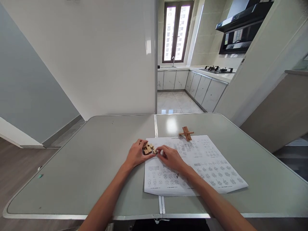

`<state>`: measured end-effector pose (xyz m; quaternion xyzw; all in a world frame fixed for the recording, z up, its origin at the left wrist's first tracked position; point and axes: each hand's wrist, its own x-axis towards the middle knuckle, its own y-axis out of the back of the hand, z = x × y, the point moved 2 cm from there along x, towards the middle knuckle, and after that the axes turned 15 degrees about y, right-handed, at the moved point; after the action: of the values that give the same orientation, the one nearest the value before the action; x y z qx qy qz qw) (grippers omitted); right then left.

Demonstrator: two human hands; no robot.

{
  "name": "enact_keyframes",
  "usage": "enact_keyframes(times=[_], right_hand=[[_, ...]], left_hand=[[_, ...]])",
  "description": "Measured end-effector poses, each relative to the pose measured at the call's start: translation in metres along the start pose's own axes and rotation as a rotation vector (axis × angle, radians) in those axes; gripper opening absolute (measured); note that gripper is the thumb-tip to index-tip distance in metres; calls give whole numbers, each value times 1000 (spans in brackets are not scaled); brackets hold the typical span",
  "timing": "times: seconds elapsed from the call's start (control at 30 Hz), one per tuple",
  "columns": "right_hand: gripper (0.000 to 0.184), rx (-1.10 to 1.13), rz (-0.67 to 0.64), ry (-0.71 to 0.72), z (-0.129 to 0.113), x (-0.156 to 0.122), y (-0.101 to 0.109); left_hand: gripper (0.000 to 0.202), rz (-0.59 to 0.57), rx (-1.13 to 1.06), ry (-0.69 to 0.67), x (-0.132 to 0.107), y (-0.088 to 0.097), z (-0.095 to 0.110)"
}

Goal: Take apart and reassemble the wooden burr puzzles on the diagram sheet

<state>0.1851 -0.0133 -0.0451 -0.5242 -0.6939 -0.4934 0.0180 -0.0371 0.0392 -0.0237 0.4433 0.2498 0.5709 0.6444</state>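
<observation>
My left hand [136, 154] is curled around a light wooden block puzzle [148, 149], thumb below it and fingers over its far side. From the right, my right hand [169, 156] pinches at the puzzle's right edge, where a small piece shows between the fingertips. I cannot tell whether that piece is joined to the rest. Both hands rest over the left part of a large white instruction sheet [192, 179] printed with rows of small puzzle diagrams. Beyond the right hand, a reddish-brown wooden puzzle [186, 133] with crossing sticks lies at the sheet's far edge.
The grey-green folding table [79, 179] has a metal seam [161, 205] down its middle and a metal rim. A small green bit [40, 175] lies near its left edge. Past the table are a white wall [101, 57] and a kitchen with a gas stove [218, 69].
</observation>
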Motion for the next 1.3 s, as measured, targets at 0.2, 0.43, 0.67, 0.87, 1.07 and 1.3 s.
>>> enact_keyframes(times=[0.2,0.43,0.67,0.87,1.07,1.3], right_hand=[[18,11,-11,7,-1,0,0],[18,8,-18,-5,-2,0,1],[22,38,-16,-3,-3,0,3],[25,29,-16,-3,-1,1,2],[29,14,-29,27,0,0,0],[32,40,-23,46,-3,1,0]], left_hand=[[75,-1,16,13,-1,1,1],[71,14,13,0,-1,3,1],[59,22,33,-7,-1,4,2],[61,20,30,1,-1,6,1],[67,-22,2,17,0,9,-3],[68,-30,47,-17,-1,7,2]])
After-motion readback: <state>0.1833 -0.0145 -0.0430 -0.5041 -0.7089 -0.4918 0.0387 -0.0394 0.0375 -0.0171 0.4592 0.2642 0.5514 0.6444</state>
